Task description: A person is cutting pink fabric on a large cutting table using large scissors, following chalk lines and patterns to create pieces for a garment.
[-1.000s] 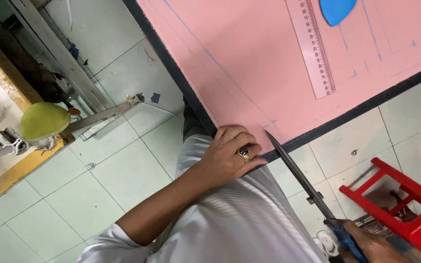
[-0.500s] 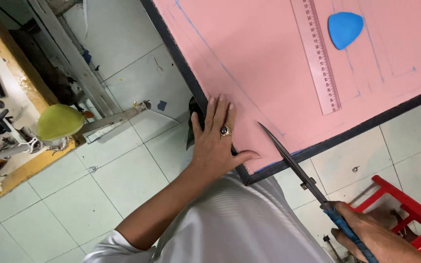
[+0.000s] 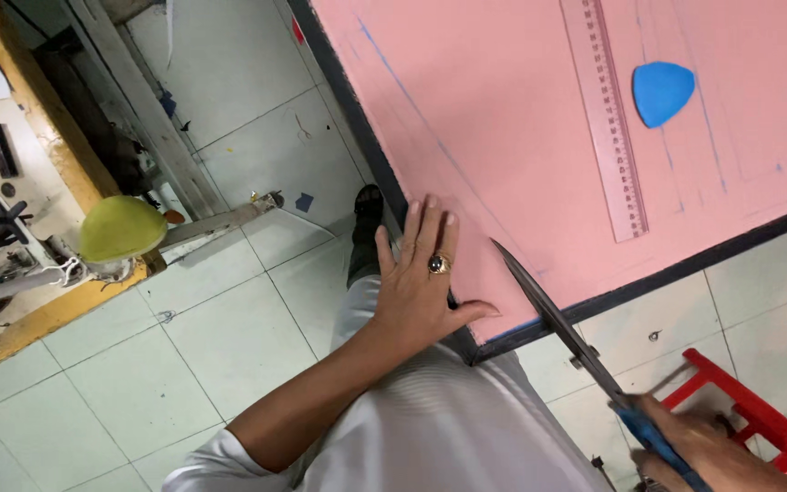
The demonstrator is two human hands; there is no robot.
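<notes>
Since a moment ago the left hand [image 3: 416, 287] has gone from curled at the counter [image 3: 685, 269] corner to lying flat, open and holding nothing, pinning the pink fabric [image 3: 503, 118] just ahead of the blades, so the cloth looks steadied for cutting. The right hand [image 3: 699, 446] keeps its grip closed on the blue handles of the scissors [image 3: 567, 333]. Their long axis runs diagonally away from that grip, tip pointing up-left onto the fabric's near edge beside the left thumb; ruler [image 3: 608, 118] and blue chalk [image 3: 662, 91] lie well beyond.
</notes>
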